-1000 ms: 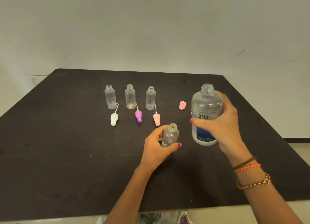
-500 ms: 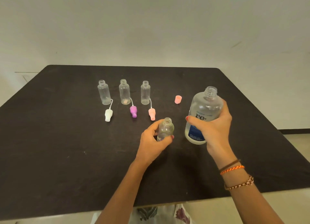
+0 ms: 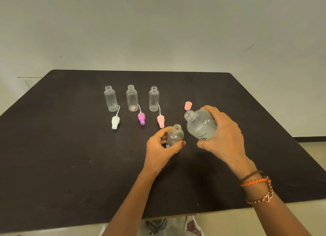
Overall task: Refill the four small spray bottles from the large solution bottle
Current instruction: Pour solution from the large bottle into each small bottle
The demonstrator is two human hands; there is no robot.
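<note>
My right hand (image 3: 224, 133) grips the large clear solution bottle (image 3: 200, 127), uncapped and tilted left so its mouth points toward a small clear bottle (image 3: 175, 134). My left hand (image 3: 162, 147) holds that small open bottle upright on the black table (image 3: 53, 147). Three more small clear bottles stand uncapped in a row farther back: left (image 3: 110, 100), middle (image 3: 132, 99), right (image 3: 153, 100). In front of them lie their spray tops with tubes: white (image 3: 115, 122), purple (image 3: 141, 118), pink (image 3: 160, 121).
A small pink cap (image 3: 188, 105) stands on the table just behind the large bottle's mouth. A pale wall rises behind the table's far edge. Floor shows past the right edge.
My right hand has tipped the large bottle from upright over to the left, bringing its mouth near the small bottle. My left hand keeps hold of the small bottle.
</note>
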